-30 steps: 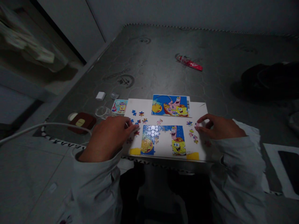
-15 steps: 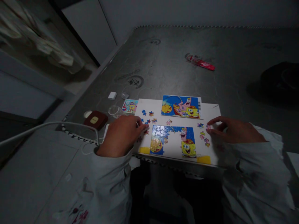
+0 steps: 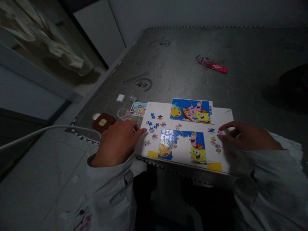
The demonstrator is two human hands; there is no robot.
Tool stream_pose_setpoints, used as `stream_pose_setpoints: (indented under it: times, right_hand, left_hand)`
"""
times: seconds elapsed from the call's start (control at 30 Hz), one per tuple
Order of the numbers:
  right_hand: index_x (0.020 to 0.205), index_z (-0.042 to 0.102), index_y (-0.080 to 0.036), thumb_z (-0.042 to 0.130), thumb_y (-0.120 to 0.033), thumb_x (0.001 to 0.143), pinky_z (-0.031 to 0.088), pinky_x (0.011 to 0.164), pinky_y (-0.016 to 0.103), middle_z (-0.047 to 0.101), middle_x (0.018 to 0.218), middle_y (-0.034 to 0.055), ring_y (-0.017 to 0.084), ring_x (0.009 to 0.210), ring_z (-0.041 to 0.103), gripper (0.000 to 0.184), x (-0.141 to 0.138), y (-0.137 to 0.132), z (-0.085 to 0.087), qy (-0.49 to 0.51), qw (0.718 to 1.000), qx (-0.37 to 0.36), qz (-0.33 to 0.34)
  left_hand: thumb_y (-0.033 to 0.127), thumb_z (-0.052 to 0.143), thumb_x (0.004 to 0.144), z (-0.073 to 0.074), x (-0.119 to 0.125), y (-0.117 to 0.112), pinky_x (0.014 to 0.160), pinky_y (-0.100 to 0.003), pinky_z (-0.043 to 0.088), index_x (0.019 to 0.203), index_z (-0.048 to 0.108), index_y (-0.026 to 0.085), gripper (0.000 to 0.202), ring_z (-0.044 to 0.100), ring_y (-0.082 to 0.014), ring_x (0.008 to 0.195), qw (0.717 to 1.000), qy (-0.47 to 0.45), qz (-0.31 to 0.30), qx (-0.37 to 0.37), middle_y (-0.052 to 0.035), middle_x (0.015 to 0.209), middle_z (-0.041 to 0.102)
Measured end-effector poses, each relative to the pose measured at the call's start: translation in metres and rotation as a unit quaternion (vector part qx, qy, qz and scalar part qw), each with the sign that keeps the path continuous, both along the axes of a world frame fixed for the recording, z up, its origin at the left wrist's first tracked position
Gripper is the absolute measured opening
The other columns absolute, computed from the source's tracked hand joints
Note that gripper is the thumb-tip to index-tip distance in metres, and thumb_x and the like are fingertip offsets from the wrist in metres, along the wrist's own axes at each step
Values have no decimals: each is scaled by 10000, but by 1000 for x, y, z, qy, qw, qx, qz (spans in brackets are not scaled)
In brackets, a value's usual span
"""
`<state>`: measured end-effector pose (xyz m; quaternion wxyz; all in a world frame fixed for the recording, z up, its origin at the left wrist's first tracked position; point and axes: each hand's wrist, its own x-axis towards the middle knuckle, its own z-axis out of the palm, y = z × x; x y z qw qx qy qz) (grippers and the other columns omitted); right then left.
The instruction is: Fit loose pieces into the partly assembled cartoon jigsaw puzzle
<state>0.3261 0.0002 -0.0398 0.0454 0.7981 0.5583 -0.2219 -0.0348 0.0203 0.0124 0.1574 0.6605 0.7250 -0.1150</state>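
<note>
A partly joined jigsaw puzzle [image 3: 166, 136] lies on a white board [image 3: 183, 154], with a gap in its middle. Above it rests a picture card [image 3: 190, 110] with the same cartoon scene. My right hand [image 3: 250, 136] is at the board's right side, thumb and forefinger closed around a puzzle piece [image 3: 219, 132]. Several loose pieces [image 3: 213, 141] lie just left of those fingertips. Over the board's left edge, my left hand [image 3: 117, 139] hovers with its thumb apart and nothing visible in it. More loose pieces [image 3: 156, 125] are scattered beside its thumb.
A brown case [image 3: 104, 122], a clear round container [image 3: 123, 113], a white block [image 3: 120, 98] and a small cartoon card [image 3: 139, 109] are left of the board. A white cable [image 3: 60, 126] runs in from the left. A red wrapper [image 3: 214, 65] lies farther back on the table.
My left hand has drawn back leftward from the loose pieces, uncovering more of them. The right hand stays by the right-hand pieces. The whole view has shifted slightly.
</note>
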Motion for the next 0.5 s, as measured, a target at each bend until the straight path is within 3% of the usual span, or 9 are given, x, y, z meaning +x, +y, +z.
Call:
stream_pose_setpoints:
  times: [0.2, 0.5]
  right_hand:
    - [940, 737, -358, 687, -476, 812, 508, 673, 420, 782, 860, 36, 292, 770, 718, 182, -2, 2, 4, 7, 1000, -4, -10]
    - [979, 732, -336, 662, -480, 826, 505, 672, 407, 792, 866, 29, 278, 762, 722, 222, -3, -1, 1, -6, 1000, 11, 6]
  left_hand:
    - [512, 567, 979, 4, -13, -6, 843, -387, 552, 976, 813, 239, 367, 737, -313, 986, 1000, 4, 17, 23, -115, 999, 798]
    - [509, 577, 984, 6, -4, -4, 791, -387, 507, 958, 783, 254, 329, 720, -314, 948, 999, 2, -17, 46, -104, 967, 780]
